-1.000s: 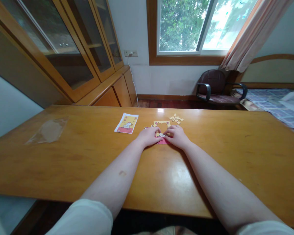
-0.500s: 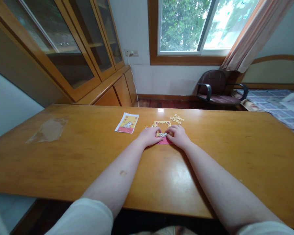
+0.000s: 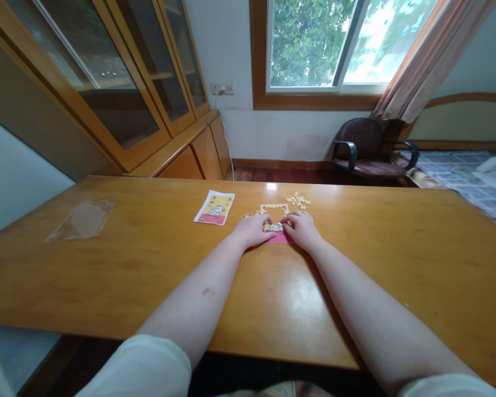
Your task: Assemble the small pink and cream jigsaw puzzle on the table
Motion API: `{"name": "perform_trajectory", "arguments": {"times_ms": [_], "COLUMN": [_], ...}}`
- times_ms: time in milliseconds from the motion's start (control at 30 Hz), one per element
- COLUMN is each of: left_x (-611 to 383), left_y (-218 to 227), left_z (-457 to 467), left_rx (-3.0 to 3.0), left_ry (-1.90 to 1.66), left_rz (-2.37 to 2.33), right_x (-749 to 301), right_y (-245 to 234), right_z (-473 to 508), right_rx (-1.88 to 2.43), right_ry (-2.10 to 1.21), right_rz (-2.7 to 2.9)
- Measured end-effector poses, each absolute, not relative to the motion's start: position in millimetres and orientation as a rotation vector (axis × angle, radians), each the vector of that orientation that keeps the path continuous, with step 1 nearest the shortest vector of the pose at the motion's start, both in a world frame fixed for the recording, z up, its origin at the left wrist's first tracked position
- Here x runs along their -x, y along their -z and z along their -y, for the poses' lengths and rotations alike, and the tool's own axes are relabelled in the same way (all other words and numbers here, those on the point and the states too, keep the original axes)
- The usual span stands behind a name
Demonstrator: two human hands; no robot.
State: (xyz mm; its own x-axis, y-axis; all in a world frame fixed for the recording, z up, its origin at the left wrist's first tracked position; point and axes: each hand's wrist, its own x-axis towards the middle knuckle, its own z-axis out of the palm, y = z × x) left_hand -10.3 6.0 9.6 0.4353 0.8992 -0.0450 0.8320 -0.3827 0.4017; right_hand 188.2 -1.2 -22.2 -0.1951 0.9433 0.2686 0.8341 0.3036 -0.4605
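Observation:
A small jigsaw puzzle (image 3: 275,212) with a yellow border and a red bottom strip lies on the wooden table (image 3: 149,264). My left hand (image 3: 253,230) rests on its left side, fingers curled down onto the pieces. My right hand (image 3: 301,227) rests on its right side, fingertips pinched at a piece near the middle of the puzzle. A small heap of loose pale pieces (image 3: 298,200) lies just beyond the puzzle to the right. A printed picture card (image 3: 214,208) showing the same yellow and red design lies to the left.
A clear plastic bag (image 3: 82,219) lies flat at the table's far left. A glass-door wooden cabinet (image 3: 119,94) stands along the left wall. Beyond the table are a dark armchair (image 3: 361,149), a window and a bed (image 3: 471,176).
Both hands stay on the puzzle; the fingers shift only slightly. The view tilted a touch.

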Motion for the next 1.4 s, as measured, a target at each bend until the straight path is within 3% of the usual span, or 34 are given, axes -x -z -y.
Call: {"name": "perform_trajectory", "arguments": {"times_ms": [1400], "left_x": [10.0], "left_y": [-12.7], "left_z": [-4.4], "left_rx": [-2.330], "left_ry": [-0.255], "left_rz": [-1.466], "right_x": [-188.2], "right_y": [21.6], "right_z": [3.4], "right_rx": [1.488], "right_ry": [-0.297], "right_rz": [2.105]}}
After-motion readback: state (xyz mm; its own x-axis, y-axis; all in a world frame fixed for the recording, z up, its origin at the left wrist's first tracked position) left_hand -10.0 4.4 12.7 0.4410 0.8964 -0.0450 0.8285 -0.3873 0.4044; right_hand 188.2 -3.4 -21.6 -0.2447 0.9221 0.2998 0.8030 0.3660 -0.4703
